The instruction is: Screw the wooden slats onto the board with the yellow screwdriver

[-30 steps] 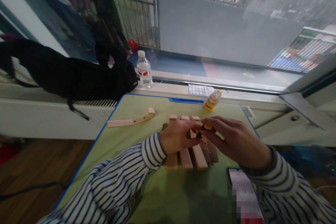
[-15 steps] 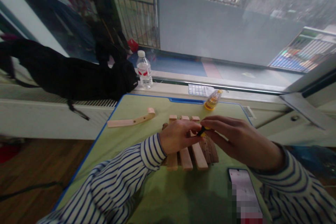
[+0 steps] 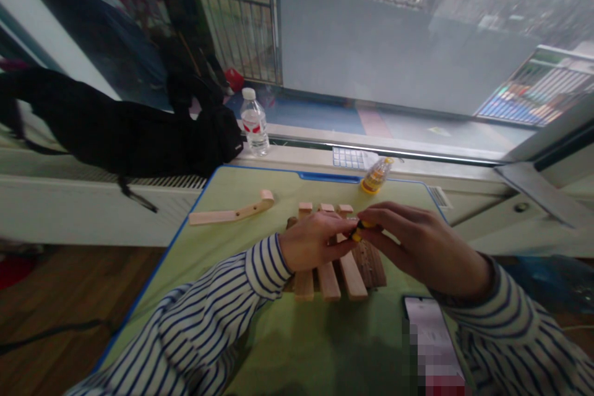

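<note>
My right hand (image 3: pixel 417 244) pinches a small yellow-and-black screwdriver (image 3: pixel 359 232) between thumb and fingers, its handle seen nearly end-on. From the left, my left hand (image 3: pixel 318 240) closes thumb and fingertips around the same spot, resting over the wooden pieces. Beneath both hands, several pale wooden slats (image 3: pixel 353 278) lie side by side across a darker brown board (image 3: pixel 371 266). The screwdriver's tip and whatever it meets are hidden by my fingers. Off to the left lies a loose curved wooden piece (image 3: pixel 236 213) with two holes.
A clear bottle with a yellow base (image 3: pixel 377 176) stands at the green table's (image 3: pixel 273 346) back edge. A phone (image 3: pixel 429 328) lies by my right forearm. On the sill are a water bottle (image 3: pixel 255 124), a black bag (image 3: pixel 139 136) and a gridded sheet (image 3: pixel 350 158). People stand beyond the window.
The screwdriver's handle has turned between my fingers. My right hand shifted slightly right, then came back. My left hand and the wooden pieces stay nearly still.
</note>
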The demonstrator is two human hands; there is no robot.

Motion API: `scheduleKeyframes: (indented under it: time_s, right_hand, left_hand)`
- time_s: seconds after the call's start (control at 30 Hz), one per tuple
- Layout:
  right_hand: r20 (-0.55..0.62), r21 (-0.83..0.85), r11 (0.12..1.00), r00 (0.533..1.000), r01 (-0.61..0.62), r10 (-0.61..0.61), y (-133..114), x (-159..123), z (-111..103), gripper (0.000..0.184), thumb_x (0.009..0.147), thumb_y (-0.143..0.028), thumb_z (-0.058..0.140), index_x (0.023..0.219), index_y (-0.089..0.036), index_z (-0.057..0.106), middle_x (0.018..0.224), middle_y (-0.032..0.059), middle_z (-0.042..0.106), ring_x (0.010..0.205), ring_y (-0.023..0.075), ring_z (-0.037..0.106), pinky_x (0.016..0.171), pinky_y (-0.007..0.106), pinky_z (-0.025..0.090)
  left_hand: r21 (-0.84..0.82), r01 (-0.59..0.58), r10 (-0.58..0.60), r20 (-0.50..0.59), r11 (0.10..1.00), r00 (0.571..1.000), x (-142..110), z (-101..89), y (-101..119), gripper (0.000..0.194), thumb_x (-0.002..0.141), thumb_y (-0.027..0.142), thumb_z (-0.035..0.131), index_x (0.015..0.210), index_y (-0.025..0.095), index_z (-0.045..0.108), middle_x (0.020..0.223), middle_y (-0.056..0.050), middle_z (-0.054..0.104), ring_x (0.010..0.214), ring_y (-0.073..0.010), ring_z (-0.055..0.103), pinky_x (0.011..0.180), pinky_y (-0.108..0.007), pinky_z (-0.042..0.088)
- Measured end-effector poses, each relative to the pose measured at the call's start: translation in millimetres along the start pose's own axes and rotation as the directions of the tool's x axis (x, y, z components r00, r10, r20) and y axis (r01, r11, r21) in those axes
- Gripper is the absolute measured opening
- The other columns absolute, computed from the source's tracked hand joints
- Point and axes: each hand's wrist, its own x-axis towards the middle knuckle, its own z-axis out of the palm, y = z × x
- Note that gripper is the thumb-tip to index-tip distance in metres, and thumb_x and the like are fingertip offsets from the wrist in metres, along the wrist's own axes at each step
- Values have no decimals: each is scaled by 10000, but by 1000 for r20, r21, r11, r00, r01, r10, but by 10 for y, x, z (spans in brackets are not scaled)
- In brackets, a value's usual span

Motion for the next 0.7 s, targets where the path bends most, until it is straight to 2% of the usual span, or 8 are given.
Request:
scheduleKeyframes:
  time_s: [0.2, 0.4, 0.5, 0.6, 0.7]
  right_hand:
    - [-12, 6, 1000, 1000, -4, 4, -29, 8, 26, 194, 898, -261, 460, 1046, -172, 550, 976, 59, 642, 862, 156, 615, 763, 310, 506]
    - [-2, 15, 1000, 1000, -6, 6, -35, 23, 5, 191, 893, -273, 468, 1034, -174, 553, 970, 57, 644, 847, 156, 615, 746, 314, 510]
    - [25, 15, 1000, 1000, 11, -11, -46, 29, -20, 239, 882, -278, 483, 1091, -176, 538, 1030, 71, 636, 894, 169, 610, 774, 327, 511]
    - [45, 20, 999, 998, 34, -35, -57, 34, -34, 331, 861, -237, 507, 1188, -186, 495, 1151, 80, 600, 967, 175, 596, 822, 334, 504]
    - [45, 38, 997, 997, 67, -68, -55, 34, -32, 331, 859, -201, 498, 1190, -202, 503, 1160, 69, 602, 977, 165, 597, 828, 326, 505]
  left_hand:
    - [0, 11, -11, -16, 1000, 1000, -6, 9, -4, 106, 836, 194, 527, 926, 157, 570, 832, -18, 586, 785, -129, 548, 725, -236, 413]
    - [-33, 114, -116, -77, 993, 990, -26, 41, -15, 239, 794, 286, 617, 1008, 185, 587, 892, -5, 636, 802, -124, 576, 699, -224, 417]
    - [-50, 150, -154, -78, 987, 985, -37, 55, -23, 241, 806, 308, 604, 1013, 184, 596, 883, -8, 644, 782, -120, 580, 681, -221, 420]
    - [-71, 142, -146, -63, 987, 987, -40, 51, -18, 221, 832, 309, 574, 1009, 179, 599, 888, -12, 644, 781, -118, 577, 690, -225, 421]
    - [-46, 128, -130, -45, 991, 990, -37, 34, -12, 222, 845, 303, 555, 1017, 170, 601, 882, -18, 639, 766, -121, 567, 689, -235, 419]
